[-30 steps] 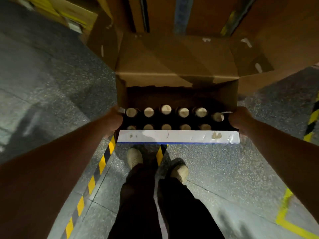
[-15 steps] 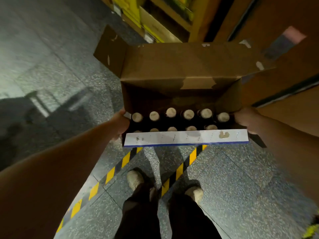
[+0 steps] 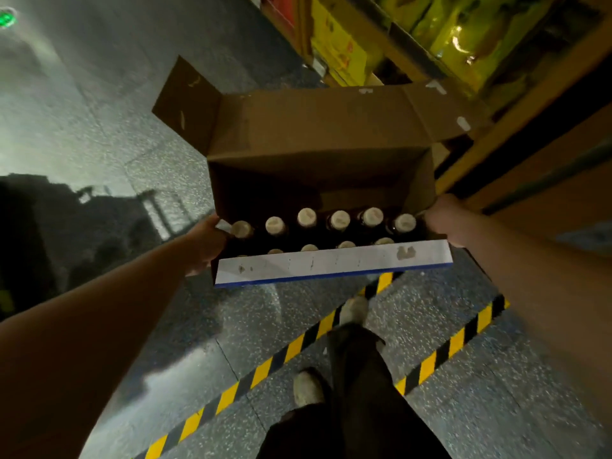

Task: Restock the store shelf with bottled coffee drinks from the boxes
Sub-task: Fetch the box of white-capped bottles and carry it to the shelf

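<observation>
An open cardboard box (image 3: 318,134) hangs in the air in front of me, its flaps folded outward and a white, blue-edged near flap (image 3: 334,262) facing me. Inside stand several dark coffee bottles (image 3: 339,220) with pale caps, in two rows. My left hand (image 3: 207,241) grips the box's left end and my right hand (image 3: 445,223) grips its right end. The fingers of both hands are hidden behind the box walls.
Grey speckled floor lies below, crossed by two yellow-black hazard stripes (image 3: 265,369). My legs and pale shoes (image 3: 306,387) show beneath the box. Shelving with yellow packs (image 3: 463,34) rises at the upper right, with orange-brown racking (image 3: 543,180) beside my right arm.
The box has been carried along while I walk and turn; the shelving with yellow goods has come into view at the upper right. Both hands keep the same grip on the box ends.
</observation>
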Demonstrator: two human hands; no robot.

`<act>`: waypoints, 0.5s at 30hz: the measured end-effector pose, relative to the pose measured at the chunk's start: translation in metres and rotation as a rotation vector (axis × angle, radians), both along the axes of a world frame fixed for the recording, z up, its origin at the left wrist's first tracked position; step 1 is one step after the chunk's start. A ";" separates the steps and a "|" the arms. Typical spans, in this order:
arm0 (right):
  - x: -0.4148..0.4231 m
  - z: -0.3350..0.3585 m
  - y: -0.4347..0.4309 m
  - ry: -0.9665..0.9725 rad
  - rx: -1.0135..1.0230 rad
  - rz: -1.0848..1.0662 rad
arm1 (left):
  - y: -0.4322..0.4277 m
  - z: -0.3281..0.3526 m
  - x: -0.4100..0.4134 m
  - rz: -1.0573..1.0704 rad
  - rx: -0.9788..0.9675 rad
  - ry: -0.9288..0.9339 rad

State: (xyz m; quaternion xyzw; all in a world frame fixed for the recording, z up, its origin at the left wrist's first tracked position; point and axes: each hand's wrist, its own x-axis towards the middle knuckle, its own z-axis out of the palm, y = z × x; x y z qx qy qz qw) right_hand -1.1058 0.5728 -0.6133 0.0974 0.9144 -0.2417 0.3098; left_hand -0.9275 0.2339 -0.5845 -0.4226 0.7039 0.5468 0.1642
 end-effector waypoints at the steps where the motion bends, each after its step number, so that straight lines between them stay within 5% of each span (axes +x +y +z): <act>1: -0.012 0.004 -0.019 -0.023 -0.014 0.027 | -0.011 0.002 -0.002 -0.014 0.020 -0.020; 15: -0.172 0.048 -0.278 0.022 0.020 0.374 | -0.175 0.012 -0.049 0.383 0.082 0.041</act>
